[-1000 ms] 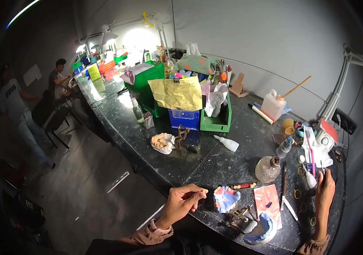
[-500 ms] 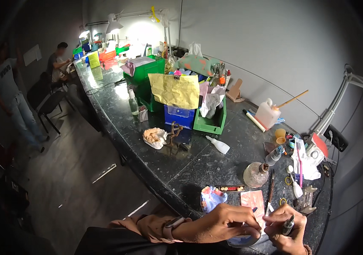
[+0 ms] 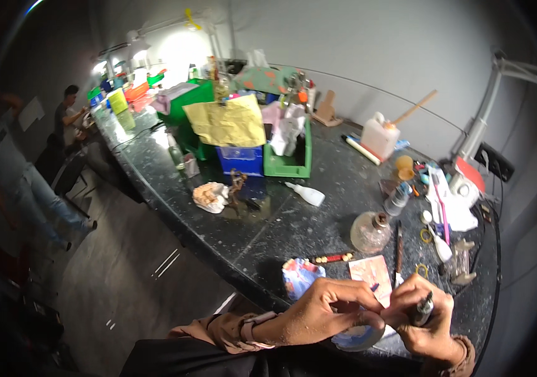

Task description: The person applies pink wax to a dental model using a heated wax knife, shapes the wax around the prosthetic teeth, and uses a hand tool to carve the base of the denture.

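My left hand (image 3: 323, 314) is closed in a pinch low at the bench's near edge, almost meeting my right hand; what it holds is hidden. My right hand (image 3: 424, 336) grips a dark metal pen-like tool (image 3: 424, 308) upright. A pale blue dental cast (image 3: 350, 341) shows under both hands, partly covered. Just beyond them lie a blue-and-pink dental cast (image 3: 301, 276), a pink sheet (image 3: 366, 269), a red strip with tooth-coloured pieces (image 3: 332, 258) and a brown-handled knife (image 3: 398, 248).
Around are a glass flask (image 3: 366, 234), white dropper bottle (image 3: 306, 195), plaster cast (image 3: 208, 198), green bin (image 3: 287, 168), blue bin (image 3: 239, 164), white jug (image 3: 372, 139), papers (image 3: 466, 217) and lamp arm (image 3: 482, 113). A standing person (image 3: 17, 169) and seated person (image 3: 70, 116) are at left.
From a second ago, my hands have come together over the blue cast, my right hand bringing the dark tool from the right. The standing person moved, and the view shifted with some blur.
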The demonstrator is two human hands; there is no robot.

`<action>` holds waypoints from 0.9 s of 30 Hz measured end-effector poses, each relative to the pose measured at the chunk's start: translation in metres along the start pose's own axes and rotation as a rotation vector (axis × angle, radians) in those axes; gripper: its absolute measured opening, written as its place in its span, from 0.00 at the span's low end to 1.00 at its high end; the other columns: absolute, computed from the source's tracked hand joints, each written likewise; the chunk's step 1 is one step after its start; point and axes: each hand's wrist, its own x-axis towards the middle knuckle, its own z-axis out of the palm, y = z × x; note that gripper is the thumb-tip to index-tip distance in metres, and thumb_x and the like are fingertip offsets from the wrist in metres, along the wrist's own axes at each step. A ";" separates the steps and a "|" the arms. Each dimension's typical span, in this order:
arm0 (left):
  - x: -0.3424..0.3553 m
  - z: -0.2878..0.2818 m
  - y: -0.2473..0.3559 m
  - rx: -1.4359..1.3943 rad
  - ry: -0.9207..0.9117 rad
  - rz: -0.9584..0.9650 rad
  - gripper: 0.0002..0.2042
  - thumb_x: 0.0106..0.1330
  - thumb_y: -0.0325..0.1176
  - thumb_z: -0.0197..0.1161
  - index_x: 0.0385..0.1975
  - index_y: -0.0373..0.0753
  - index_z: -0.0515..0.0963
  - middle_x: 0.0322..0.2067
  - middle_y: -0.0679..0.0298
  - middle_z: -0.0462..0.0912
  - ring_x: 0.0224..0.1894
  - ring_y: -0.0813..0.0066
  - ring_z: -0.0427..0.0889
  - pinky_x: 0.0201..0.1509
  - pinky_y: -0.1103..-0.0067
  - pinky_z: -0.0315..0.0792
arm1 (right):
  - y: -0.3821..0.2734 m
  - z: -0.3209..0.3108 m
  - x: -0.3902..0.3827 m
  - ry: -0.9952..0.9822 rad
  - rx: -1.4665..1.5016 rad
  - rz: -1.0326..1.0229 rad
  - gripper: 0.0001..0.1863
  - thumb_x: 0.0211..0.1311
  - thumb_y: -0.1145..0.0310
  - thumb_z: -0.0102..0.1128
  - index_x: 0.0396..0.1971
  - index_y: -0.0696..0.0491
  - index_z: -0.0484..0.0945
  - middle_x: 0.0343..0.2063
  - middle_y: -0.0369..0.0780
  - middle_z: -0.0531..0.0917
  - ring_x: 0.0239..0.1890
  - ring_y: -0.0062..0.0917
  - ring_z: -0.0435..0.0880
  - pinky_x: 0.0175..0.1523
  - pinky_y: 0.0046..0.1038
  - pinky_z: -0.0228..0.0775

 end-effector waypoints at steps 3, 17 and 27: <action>-0.001 0.006 -0.002 -0.087 0.124 -0.053 0.07 0.48 0.22 0.68 0.27 0.31 0.79 0.27 0.62 0.80 0.29 0.82 0.77 0.31 0.86 0.68 | 0.016 -0.013 0.005 -0.208 0.105 -0.043 0.16 0.33 0.84 0.53 0.29 0.59 0.78 0.28 0.40 0.76 0.33 0.27 0.77 0.38 0.25 0.68; -0.007 0.007 -0.011 -0.001 0.238 0.134 0.08 0.51 0.25 0.67 0.30 0.30 0.78 0.28 0.59 0.80 0.29 0.81 0.79 0.30 0.88 0.72 | 0.017 -0.013 0.002 -0.184 0.063 -0.196 0.15 0.40 0.84 0.58 0.33 0.59 0.74 0.32 0.42 0.75 0.38 0.31 0.76 0.42 0.26 0.67; -0.002 0.010 -0.009 0.464 0.263 0.477 0.08 0.50 0.20 0.65 0.30 0.29 0.77 0.28 0.55 0.80 0.29 0.71 0.81 0.31 0.82 0.76 | 0.020 -0.013 0.001 -0.143 -0.371 -0.129 0.27 0.42 0.44 0.66 0.17 0.56 0.72 0.07 0.39 0.70 0.10 0.32 0.74 0.15 0.29 0.62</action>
